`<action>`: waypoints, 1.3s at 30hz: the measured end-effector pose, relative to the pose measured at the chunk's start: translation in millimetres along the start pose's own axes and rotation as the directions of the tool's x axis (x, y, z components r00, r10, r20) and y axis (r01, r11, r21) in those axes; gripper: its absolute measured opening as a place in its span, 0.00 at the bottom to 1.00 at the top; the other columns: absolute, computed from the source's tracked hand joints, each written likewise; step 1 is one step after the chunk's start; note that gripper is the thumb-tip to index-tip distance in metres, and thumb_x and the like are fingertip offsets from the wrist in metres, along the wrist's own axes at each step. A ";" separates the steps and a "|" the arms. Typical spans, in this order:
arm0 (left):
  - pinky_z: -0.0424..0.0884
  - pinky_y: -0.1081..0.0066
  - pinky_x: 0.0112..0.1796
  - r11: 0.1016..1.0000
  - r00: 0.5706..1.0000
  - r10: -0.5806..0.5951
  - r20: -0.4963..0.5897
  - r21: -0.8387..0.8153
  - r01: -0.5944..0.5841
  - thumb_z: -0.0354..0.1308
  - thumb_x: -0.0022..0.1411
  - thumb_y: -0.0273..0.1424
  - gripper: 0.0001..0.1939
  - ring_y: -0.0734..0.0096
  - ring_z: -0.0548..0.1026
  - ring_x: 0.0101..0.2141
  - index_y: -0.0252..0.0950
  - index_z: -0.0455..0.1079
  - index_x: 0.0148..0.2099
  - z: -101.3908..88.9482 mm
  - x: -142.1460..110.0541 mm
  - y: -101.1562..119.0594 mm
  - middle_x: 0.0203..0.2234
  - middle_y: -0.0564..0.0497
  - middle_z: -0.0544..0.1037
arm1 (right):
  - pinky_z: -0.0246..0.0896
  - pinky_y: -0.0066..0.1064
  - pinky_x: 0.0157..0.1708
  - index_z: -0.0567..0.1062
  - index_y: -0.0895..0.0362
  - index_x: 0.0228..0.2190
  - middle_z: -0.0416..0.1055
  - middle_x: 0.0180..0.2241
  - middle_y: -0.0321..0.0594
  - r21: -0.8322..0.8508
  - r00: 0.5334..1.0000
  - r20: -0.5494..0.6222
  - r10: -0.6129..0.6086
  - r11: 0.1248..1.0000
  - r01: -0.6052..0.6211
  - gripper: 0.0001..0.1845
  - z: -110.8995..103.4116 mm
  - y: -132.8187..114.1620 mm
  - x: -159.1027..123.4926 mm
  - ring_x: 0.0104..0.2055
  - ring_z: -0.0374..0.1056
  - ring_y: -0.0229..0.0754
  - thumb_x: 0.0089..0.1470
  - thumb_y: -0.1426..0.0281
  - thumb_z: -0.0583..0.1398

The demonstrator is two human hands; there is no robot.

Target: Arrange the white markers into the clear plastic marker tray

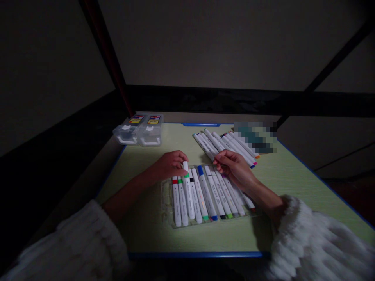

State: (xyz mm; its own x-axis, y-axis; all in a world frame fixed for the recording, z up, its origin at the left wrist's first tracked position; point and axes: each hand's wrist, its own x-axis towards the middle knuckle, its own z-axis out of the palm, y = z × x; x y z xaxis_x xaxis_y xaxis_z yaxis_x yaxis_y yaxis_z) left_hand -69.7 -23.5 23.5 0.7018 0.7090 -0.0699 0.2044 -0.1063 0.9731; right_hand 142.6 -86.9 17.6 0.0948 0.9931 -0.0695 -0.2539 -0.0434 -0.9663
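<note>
White sleeves (88, 242) nearest; left hand (169, 164) pinching green-banded marker (189, 196), right hand (236, 168) curled.

Dark, dimly lit walls (205, 47) around a blue-edged green table (293, 187)

Illegible print on markers (190, 197), unreadable labels (153, 120) on cases (150, 139)

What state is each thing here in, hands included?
Raised marker: capped, green-banded
Left hand: pinching the raised marker
Right hand: curled, grip unclear
Marker row: lying side by side
Clear tray: open, under the marker row
Loose markers: lying in a pile
Clear boxes: seemingly shut
</note>
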 end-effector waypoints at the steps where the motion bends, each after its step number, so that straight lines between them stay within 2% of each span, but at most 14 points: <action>1: 0.64 0.78 0.24 1.000 1.000 0.000 -0.002 0.023 0.000 0.60 0.40 0.24 0.15 0.80 0.69 0.23 0.32 0.61 0.33 -0.3 0.2 -0.1 0.24 0.55 0.71 | 0.53 0.20 0.15 0.69 0.58 0.19 0.68 0.19 0.33 -0.003 1.000 0.001 0.000 1.000 0.000 0.12 0.1 0.0 0.0 0.17 0.60 0.28 0.36 0.66 0.66; 6: 0.62 0.79 0.22 0.996 1.000 0.001 0.005 0.090 -0.002 0.61 0.40 0.26 0.15 0.82 0.67 0.21 0.32 0.63 0.33 -1.1 0.0 -1.1 0.21 0.57 0.69 | 0.53 0.21 0.15 0.69 0.58 0.20 0.68 0.19 0.33 -0.016 1.000 0.008 -0.008 1.000 0.008 0.12 -0.2 0.7 0.9 0.17 0.60 0.29 0.36 0.65 0.66; 11: 0.55 0.80 0.19 0.977 1.000 0.001 -0.016 0.214 0.003 0.60 0.41 0.28 0.12 0.82 0.61 0.17 0.31 0.66 0.32 0.4 -4.5 3.9 0.15 0.60 0.63 | 0.53 0.21 0.16 0.69 0.58 0.19 0.68 0.19 0.33 -0.015 1.000 0.011 -0.002 1.000 0.003 0.12 0.1 0.8 0.9 0.17 0.59 0.29 0.36 0.65 0.66; 18: 0.55 0.79 0.22 0.918 0.994 0.060 -0.088 0.396 -0.020 0.61 0.40 0.28 0.10 0.81 0.61 0.19 0.30 0.69 0.29 2.3 -6.6 12.4 0.15 0.59 0.64 | 0.52 0.21 0.16 0.69 0.58 0.19 0.68 0.19 0.33 -0.028 1.000 0.014 0.006 1.000 -0.006 0.11 0.6 -0.2 -0.4 0.18 0.59 0.29 0.37 0.66 0.65; 39: 0.53 0.77 0.21 0.868 0.992 0.040 -0.118 0.496 0.024 0.61 0.42 0.31 0.12 0.79 0.60 0.18 0.31 0.72 0.32 6.4 -6.5 7.1 0.14 0.59 0.62 | 0.51 0.21 0.15 0.70 0.58 0.20 0.68 0.19 0.33 -0.030 0.999 0.041 0.003 1.000 -0.002 0.10 -0.2 1.8 -0.1 0.17 0.59 0.28 0.39 0.66 0.65</action>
State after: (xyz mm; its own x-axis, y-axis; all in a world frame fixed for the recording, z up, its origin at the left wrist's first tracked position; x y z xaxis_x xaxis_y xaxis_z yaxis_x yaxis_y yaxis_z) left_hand -68.5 -33.4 29.4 0.6242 0.7812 -0.0051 0.5326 -0.4208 0.7344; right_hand 142.4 -87.1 15.9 0.0548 0.9965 -0.0624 -0.2252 -0.0486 -0.9731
